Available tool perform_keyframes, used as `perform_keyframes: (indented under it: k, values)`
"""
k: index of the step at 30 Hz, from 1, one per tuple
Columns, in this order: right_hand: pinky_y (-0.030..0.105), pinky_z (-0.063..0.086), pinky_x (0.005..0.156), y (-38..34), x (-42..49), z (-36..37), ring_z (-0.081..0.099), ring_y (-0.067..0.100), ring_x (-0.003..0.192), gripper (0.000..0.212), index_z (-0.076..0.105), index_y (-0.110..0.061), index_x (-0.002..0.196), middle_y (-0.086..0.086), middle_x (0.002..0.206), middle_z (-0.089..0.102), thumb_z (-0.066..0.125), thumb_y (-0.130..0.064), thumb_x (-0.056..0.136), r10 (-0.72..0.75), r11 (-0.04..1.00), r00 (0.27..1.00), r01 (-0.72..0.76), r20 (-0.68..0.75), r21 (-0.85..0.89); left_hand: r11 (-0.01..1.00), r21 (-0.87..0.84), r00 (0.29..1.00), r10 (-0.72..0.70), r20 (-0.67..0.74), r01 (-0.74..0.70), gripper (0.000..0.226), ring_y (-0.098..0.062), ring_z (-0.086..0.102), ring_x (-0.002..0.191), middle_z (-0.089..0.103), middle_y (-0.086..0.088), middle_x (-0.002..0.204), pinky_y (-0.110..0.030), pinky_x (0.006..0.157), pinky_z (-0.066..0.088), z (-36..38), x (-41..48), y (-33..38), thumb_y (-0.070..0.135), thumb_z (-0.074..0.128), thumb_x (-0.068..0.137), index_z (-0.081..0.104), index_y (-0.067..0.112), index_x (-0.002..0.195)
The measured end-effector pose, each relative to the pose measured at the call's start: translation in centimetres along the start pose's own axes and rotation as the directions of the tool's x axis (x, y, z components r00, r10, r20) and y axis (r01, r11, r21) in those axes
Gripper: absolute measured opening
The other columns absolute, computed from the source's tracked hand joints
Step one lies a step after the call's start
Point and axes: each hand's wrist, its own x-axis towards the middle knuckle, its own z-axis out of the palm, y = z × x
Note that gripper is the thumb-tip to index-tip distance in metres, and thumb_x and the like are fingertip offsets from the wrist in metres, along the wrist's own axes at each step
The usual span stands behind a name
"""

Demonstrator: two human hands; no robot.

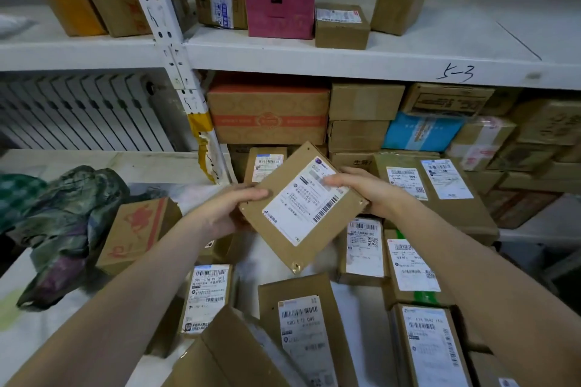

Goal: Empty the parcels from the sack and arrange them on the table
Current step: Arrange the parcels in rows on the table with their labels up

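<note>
I hold a flat brown cardboard parcel point(279, 231) with a white shipping label, tilted, above the table in the middle of the view. My left hand point(232, 209) grips its left edge and my right hand point(361, 188) grips its upper right edge, fingers over the label. Below it, several labelled brown parcels lie on the white table point(251, 254), among them one point(303, 324) near the front and one point(364, 248) to the right. A crumpled dark green sack point(69, 220) lies at the left on the table, next to a box with red print point(138, 232).
A white metal shelf point(393, 53) runs across above, carrying a pink box point(279, 6) and brown boxes. Under it stand stacked cartons, including an orange-banded one point(267, 110) and a blue one point(421, 132). A white upright post point(169, 41) rises at left, with a radiator point(78, 113) behind.
</note>
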Motion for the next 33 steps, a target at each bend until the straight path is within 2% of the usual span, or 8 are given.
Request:
perform_keyframes:
  k: [3,7,12,16,20,26,30,33]
  values:
    - [0.047,0.041,0.103,0.4,1.2,0.5,0.054,0.023,0.123,0.110,0.042,-0.024,0.141,0.002,0.134,0.057,0.085,-0.064,0.048,-0.012,0.978,0.998,0.025,-0.067,0.208,0.956,-0.287,0.983,-0.001,-0.183,-0.053,0.048,-0.023,0.062,0.092,0.070,-0.008,0.096,-0.043,0.082,0.050,-0.9,-0.1,-0.1,0.030,0.074,0.063,0.063,0.014,0.106]
    - [0.048,0.042,0.106,1.8,1.6,4.1,0.060,0.024,0.119,0.077,0.055,-0.021,0.133,0.002,0.126,0.065,0.078,-0.049,0.065,0.054,0.969,0.982,-0.095,0.181,0.227,0.910,-0.406,0.971,-0.024,-0.239,-0.078,0.043,-0.028,0.056,0.106,0.062,-0.011,0.115,-0.057,0.101,0.040,-0.7,-0.2,-0.7,0.024,0.069,0.075,0.055,0.017,0.115]
    - [0.037,0.057,0.079,2.2,2.4,6.2,0.067,0.023,0.104,0.042,0.062,-0.019,0.120,0.005,0.112,0.072,0.072,-0.031,0.081,0.058,0.948,0.996,-0.075,0.063,0.309,0.979,-0.201,0.978,-0.065,-0.200,0.024,0.067,-0.030,0.053,0.111,0.058,-0.008,0.118,-0.057,0.098,0.036,-1.6,-1.2,-1.4,0.032,0.079,0.061,0.053,0.019,0.121]
    - [0.040,0.052,0.088,1.7,2.7,6.0,0.061,0.022,0.103,0.017,0.062,-0.020,0.106,0.006,0.109,0.067,0.061,-0.024,0.090,0.077,0.935,0.993,-0.101,0.084,0.339,0.981,-0.194,0.977,-0.057,-0.204,0.017,0.062,-0.031,0.057,0.109,0.055,-0.011,0.123,-0.050,0.086,0.047,-3.1,-1.5,-1.8,0.025,0.075,0.064,0.054,0.017,0.122]
    - [0.043,0.051,0.092,1.2,3.2,6.9,0.060,0.021,0.103,0.018,0.060,-0.019,0.107,0.005,0.106,0.065,0.061,-0.020,0.089,0.132,0.953,0.974,-0.176,0.185,0.246,0.970,-0.239,0.953,-0.102,-0.285,0.033,0.048,-0.033,0.057,0.110,0.054,-0.010,0.124,-0.047,0.084,0.051,-4.4,-1.6,-1.5,0.023,0.077,0.062,0.060,0.020,0.106]
    - [0.041,0.054,0.084,0.7,4.2,8.9,0.063,0.022,0.094,0.018,0.064,-0.019,0.103,0.006,0.098,0.069,0.064,-0.029,0.088,0.142,0.930,0.983,-0.173,0.115,0.325,0.973,-0.221,0.944,-0.133,-0.303,0.066,0.065,-0.032,0.058,0.114,0.058,-0.011,0.121,-0.048,0.092,0.048,-5.8,-1.9,-1.4,0.031,0.074,0.070,0.048,0.020,0.129]
    - [0.043,0.050,0.097,0.6,5.3,10.5,0.064,0.022,0.098,0.022,0.065,-0.022,0.099,0.005,0.102,0.070,0.067,-0.038,0.085,0.136,0.926,0.987,-0.157,0.085,0.343,0.963,-0.245,0.919,-0.195,-0.341,0.114,0.063,-0.034,0.058,0.110,0.054,-0.019,0.124,-0.045,0.086,0.047,-6.7,-1.7,-0.4,0.035,0.070,0.078,0.042,0.019,0.132]
    - [0.039,0.049,0.098,0.0,6.0,12.1,0.062,0.021,0.101,0.023,0.062,-0.022,0.100,0.006,0.107,0.068,0.068,-0.037,0.083,0.168,0.941,0.980,-0.191,0.102,0.278,0.949,-0.271,0.892,-0.259,-0.371,0.163,0.067,-0.039,0.057,0.107,0.046,-0.024,0.130,-0.047,0.097,0.043,-8.5,-1.2,0.7,0.039,0.069,0.078,0.036,0.022,0.134]
